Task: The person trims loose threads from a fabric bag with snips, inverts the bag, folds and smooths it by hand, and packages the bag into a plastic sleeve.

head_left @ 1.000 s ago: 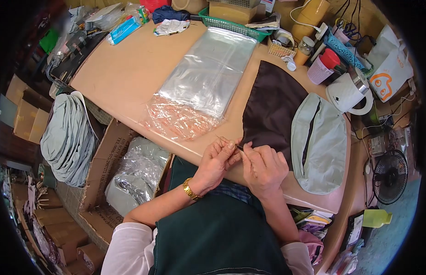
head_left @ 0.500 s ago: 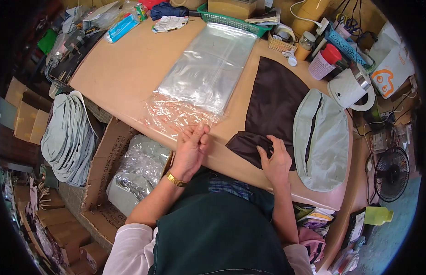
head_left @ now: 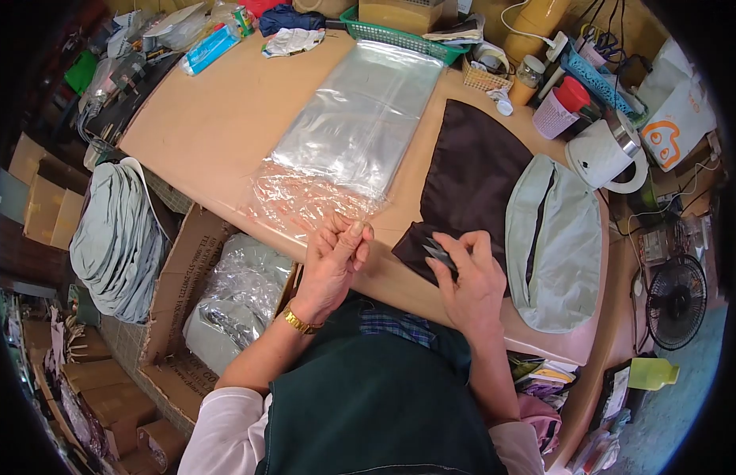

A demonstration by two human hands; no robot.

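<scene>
My right hand (head_left: 471,273) grips a small pair of thread snips (head_left: 438,252), whose pointed dark metal tips show between thumb and fingers. It is over the near corner of a dark brown cloth piece (head_left: 475,170) that lies flat on the table. To its right rests a pale grey-green cloth cover (head_left: 558,245) with a dark slit down its length. My left hand (head_left: 336,257) is pinched closed at the table's front edge; whatever is in its fingertips is too small to make out. Just beyond it lies a stack of clear plastic bags (head_left: 360,119).
An open cardboard box (head_left: 174,297) with plastic-wrapped goods stands at the left, beside a pile of grey-green cloth (head_left: 119,237). A white kettle (head_left: 601,150), a pink cup (head_left: 554,115) and a green basket (head_left: 400,36) line the table's back and right. A black fan (head_left: 677,301) is at far right.
My right hand has risen from the brown cloth, and snips now show in its fingers. My left hand has shifted slightly right, its fingertips still pinched.
</scene>
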